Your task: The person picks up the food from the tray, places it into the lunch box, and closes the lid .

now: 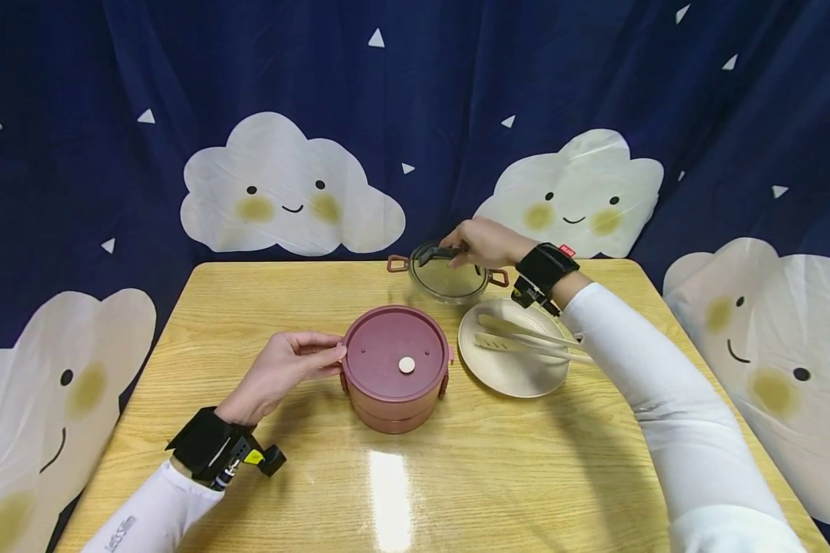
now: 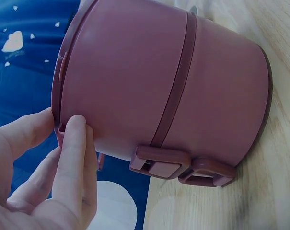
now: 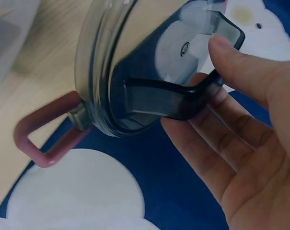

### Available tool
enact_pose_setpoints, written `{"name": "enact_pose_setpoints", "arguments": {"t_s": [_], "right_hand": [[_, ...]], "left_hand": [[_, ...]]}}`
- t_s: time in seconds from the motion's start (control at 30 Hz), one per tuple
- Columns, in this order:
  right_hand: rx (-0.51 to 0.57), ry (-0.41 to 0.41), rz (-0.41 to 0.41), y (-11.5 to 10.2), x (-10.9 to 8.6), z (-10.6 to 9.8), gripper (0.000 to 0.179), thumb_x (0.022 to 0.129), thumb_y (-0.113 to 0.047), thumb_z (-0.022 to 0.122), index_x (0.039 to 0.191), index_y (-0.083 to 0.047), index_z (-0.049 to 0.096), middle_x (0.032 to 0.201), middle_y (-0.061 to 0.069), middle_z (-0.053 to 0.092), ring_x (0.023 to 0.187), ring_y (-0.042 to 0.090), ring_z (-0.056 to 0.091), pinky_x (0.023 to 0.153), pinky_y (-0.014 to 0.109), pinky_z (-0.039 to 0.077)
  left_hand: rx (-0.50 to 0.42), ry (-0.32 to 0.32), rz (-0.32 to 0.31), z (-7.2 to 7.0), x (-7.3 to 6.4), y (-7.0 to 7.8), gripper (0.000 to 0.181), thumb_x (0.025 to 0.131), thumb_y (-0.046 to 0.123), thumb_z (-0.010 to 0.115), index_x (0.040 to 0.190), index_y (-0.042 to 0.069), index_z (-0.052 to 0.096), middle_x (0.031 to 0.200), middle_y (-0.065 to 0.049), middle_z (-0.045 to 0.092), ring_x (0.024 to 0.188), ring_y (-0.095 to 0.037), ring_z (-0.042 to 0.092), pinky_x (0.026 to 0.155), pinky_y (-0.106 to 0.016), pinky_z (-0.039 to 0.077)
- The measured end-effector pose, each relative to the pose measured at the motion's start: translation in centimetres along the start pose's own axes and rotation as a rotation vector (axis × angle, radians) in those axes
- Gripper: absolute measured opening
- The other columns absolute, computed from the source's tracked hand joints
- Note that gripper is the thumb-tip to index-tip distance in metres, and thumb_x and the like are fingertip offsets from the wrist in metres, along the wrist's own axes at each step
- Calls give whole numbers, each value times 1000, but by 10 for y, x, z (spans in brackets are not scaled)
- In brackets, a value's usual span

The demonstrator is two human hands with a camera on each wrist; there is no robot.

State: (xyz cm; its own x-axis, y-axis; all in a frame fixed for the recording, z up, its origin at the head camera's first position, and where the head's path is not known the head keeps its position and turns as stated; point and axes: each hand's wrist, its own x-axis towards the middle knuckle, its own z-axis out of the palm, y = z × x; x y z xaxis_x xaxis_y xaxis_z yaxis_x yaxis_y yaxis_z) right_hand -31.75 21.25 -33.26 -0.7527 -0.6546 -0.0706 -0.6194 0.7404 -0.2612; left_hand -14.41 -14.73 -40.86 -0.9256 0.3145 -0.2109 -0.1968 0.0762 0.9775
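Observation:
Left of centre, my left hand point(image 1: 282, 372) pinches the rim of a maroon lid point(image 1: 387, 353) on a stacked maroon pot point(image 1: 393, 412). The thumb lies on the lid's edge and the fingers point(image 2: 75, 148) are under its small side tab. The lid sits flat on the pot, which stands upright. Farther back, my right hand point(image 1: 491, 243) grips the dark arched handle point(image 3: 168, 98) of a glass lid point(image 1: 449, 283). This lid rests on a clear glass pot with reddish side handles point(image 3: 46, 127).
Right of the maroon pot lies a cream plate point(image 1: 487, 370) holding a slotted turner point(image 1: 508, 343) and another pale long-handled utensil point(image 1: 512, 326). Their handles reach under my right forearm. A blue cloud-print curtain point(image 1: 436, 77) hangs behind the wooden table point(image 1: 277, 491).

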Motion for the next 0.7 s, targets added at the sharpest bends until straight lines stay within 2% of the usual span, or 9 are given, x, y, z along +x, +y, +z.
{"name": "enact_pose_setpoints", "arguments": {"t_s": [0.13,0.27,0.37,0.5,0.7], "right_hand": [[-17,1,-28,-16,-11,-10,32,92,-16,81,123,-7,79,104,6,79,69,13,53,64,28,39],[-26,7,-53,-30,-22,-18,26,92,-18,82,116,-6,81,113,6,80,68,11,53,63,27,41],[-40,4,-65,-38,-30,-23,28,93,-19,82,118,-5,80,104,5,80,68,10,53,64,27,42],[-65,15,-89,-48,-41,-31,36,94,-20,81,127,-6,77,87,2,72,71,11,57,66,29,46],[-81,45,-172,-64,-55,-40,32,94,-21,81,123,-8,78,89,0,73,75,10,62,69,29,51]], "left_hand": [[8,-7,2,-1,0,-1,44,99,12,74,134,-13,64,121,-10,77,98,-6,76,92,-28,61],[4,-13,10,-2,0,-1,44,99,10,74,134,-14,64,121,-11,77,98,-6,76,91,-28,61],[6,-9,8,-2,1,-2,43,98,10,74,133,-13,64,119,-8,78,97,-6,77,91,-28,61],[14,-9,4,-2,2,-2,43,98,10,74,134,-13,65,118,-7,78,98,-6,77,91,-29,61],[39,-6,-2,-2,1,-1,43,99,12,74,134,-10,66,122,-9,77,98,-6,76,92,-29,61]]}}
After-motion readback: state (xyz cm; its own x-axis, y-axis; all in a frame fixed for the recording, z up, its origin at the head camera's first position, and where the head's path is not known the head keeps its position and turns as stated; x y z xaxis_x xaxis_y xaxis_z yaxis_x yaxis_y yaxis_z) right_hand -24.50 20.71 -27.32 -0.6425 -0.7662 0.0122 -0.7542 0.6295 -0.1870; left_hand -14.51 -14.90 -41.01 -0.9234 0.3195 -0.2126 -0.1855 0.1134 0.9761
